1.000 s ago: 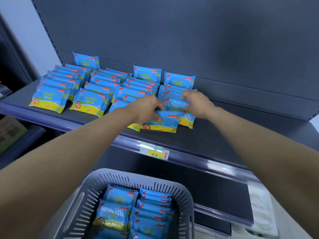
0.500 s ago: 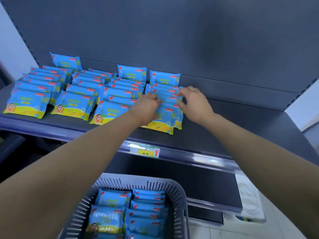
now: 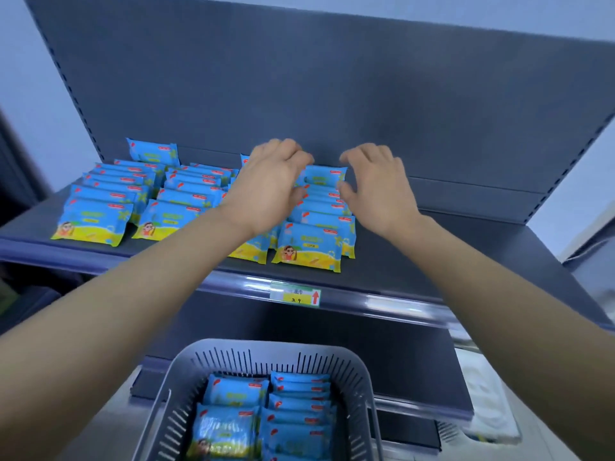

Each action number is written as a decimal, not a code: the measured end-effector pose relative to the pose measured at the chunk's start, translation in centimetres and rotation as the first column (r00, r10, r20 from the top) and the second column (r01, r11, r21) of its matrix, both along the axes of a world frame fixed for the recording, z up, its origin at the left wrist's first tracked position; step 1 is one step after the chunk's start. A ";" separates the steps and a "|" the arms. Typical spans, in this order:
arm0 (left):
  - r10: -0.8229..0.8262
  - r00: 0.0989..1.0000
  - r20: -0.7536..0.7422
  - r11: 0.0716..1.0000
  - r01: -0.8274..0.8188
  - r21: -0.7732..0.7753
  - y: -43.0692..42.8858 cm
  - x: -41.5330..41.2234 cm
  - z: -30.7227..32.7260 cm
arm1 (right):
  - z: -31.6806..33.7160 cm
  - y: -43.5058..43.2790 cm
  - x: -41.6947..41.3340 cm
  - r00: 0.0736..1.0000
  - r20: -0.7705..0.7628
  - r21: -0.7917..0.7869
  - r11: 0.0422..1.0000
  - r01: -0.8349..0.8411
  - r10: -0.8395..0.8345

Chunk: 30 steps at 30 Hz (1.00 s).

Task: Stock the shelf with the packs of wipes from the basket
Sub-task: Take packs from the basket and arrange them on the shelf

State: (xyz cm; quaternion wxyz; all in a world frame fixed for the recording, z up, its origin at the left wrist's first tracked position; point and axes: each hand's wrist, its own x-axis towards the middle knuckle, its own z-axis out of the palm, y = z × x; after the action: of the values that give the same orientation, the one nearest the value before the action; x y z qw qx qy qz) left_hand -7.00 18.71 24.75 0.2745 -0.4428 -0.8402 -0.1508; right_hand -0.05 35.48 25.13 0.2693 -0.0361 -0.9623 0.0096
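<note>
Two hands, head view: the left hand (image 3: 269,184) and the right hand (image 3: 376,191) reach side by side over the dark grey metal shelf (image 3: 416,247), one on each side of the back of the right-most row of packs.
Left fingers (image 3: 286,151): loosely curled downward and gripping nothing that shows. I cannot tell whether they touch the packs beneath.
Right fingers (image 3: 366,154): spread and slightly bent, thumb turned toward the row, holding nothing.
Rear pack (image 3: 324,176): a blue and yellow plastic pack of wipes stands upright at the back of the row. It sits between the two hands, just beside the right thumb, with its long axis across the shelf.
Right-most row (image 3: 309,244): overlapping blue and yellow packs run from the shelf's front edge back toward the rear panel.
Bare shelf: it lies to the right of that row, on the right hand's side.
Basket (image 3: 186,371): the pale grey slotted plastic basket sits below the shelf edge, near the person and between the two forearms. It is well apart from both hands.
Basket packs (image 3: 299,410): more wipes lie inside in two columns, long axes left to right.
Price label (image 3: 295,296): a green and yellow tag on the shelf's front rail, just below the row.
Judgement: the next pack lies down and back toward the body. Neither hand is clearly nearer, and the free space on the right favours the right hand for placing.
</note>
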 end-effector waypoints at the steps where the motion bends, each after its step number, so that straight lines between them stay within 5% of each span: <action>1: -0.008 0.999 -0.034 1.000 0.009 0.024 -0.7 0.5 0.8 | 0.7 -0.6 0.4 0.999 -0.035 0.009 1.000 -0.004 0.004; 9: -0.068 0.977 -0.203 0.986 0.096 0.133 -5.2 5.0 4.7 | 3.3 -4.8 4.1 0.942 -0.321 0.148 0.987 -0.056 0.101; 15: -0.106 0.980 -0.171 0.975 0.136 0.174 -7.9 7.9 2.9 | 1.4 -7.2 6.8 0.918 -0.365 0.164 0.981 -0.098 0.153; 23: -0.098 0.987 0.130 0.995 0.099 -0.001 -9.3 10.4 -8.8 | -10.7 -9.6 9.5 0.981 0.029 0.074 0.978 -0.194 0.192; 30: 0.053 0.897 0.440 0.973 0.053 -0.224 -11.6 11.2 -19.8 | -22.5 -10.4 11.5 0.766 0.602 -0.003 0.960 -0.281 0.227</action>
State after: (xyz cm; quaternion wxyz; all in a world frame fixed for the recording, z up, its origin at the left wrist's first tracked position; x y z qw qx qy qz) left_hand 4.18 7.15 4.92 0.0232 -0.4256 -0.8922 -0.1491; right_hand 11.43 25.09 2.64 -0.0495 0.1050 -0.9932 -0.0078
